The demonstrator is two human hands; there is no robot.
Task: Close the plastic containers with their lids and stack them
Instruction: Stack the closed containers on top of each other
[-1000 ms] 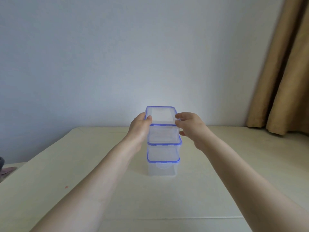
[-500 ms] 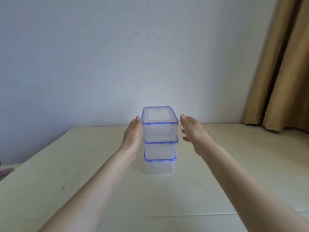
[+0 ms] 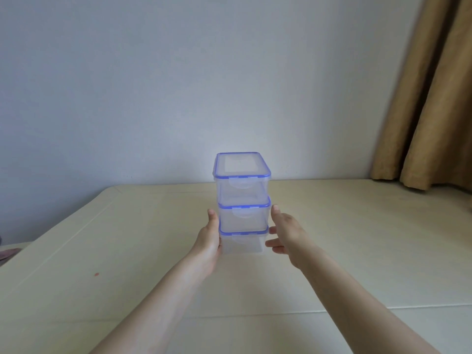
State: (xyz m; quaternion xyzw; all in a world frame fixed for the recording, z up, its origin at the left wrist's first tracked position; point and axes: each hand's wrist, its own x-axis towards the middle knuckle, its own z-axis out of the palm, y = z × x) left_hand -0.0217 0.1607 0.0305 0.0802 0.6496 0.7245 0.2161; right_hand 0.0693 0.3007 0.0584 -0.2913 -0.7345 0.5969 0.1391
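Three clear plastic containers with blue-rimmed lids stand in one stack on the cream table (image 3: 357,238). The top container (image 3: 241,180) sits on the middle container (image 3: 244,217), which sits on the bottom container (image 3: 242,242). All three lids are on. My left hand (image 3: 208,241) lies flat against the left side of the two lower containers, fingers straight. At the stack's right side is my right hand (image 3: 287,232), fingers straight, close to the lower containers; whether it touches them I cannot tell.
A pale wall rises just behind the stack. Tan curtains (image 3: 434,98) hang at the right, reaching the table's far right edge. A small red speck (image 3: 96,274) lies on the table at the left. The table's left edge drops off near a dark object (image 3: 7,252).
Both hands let go of the top container and moved down the sides of the stack to the lower two containers. The stack stands unmoved.
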